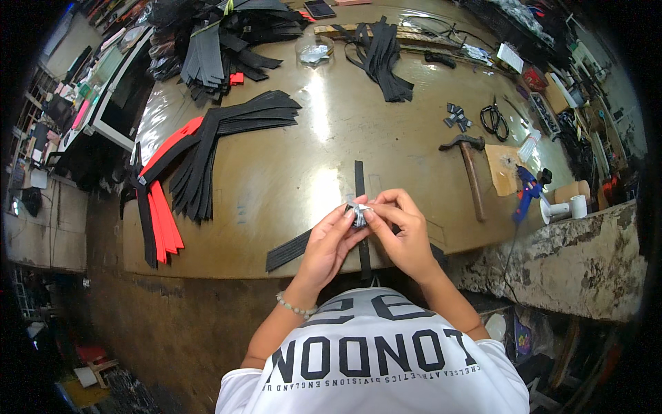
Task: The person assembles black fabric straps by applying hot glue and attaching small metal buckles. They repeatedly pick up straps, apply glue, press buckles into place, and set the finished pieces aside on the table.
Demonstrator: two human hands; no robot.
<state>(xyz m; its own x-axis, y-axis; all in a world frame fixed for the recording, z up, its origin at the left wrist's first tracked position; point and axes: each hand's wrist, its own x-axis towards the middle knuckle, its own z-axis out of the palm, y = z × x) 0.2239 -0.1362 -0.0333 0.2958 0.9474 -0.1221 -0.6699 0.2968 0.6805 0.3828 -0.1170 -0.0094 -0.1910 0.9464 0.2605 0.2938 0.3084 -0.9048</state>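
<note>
My left hand [329, 243] and my right hand [405, 238] meet near the front edge of the table, fingertips closed on a small shiny grey piece [359, 218]. Its exact kind is hard to make out, being partly covered by the fingers. Beneath it a narrow black strap [359, 178] lies roughly straight away from me. A wider ribbed black strap [288, 251] crosses under my hands, one end showing at the left and the other by my right wrist.
To the right lie a hammer [472, 172], small grey pieces [457, 117], black-handled scissors [494, 121] and a blue glue gun [529, 190]. Black straps [241, 117] and red straps [162, 221] fan out at left. Further back are more black straps [386, 62] and a clear round container [315, 52].
</note>
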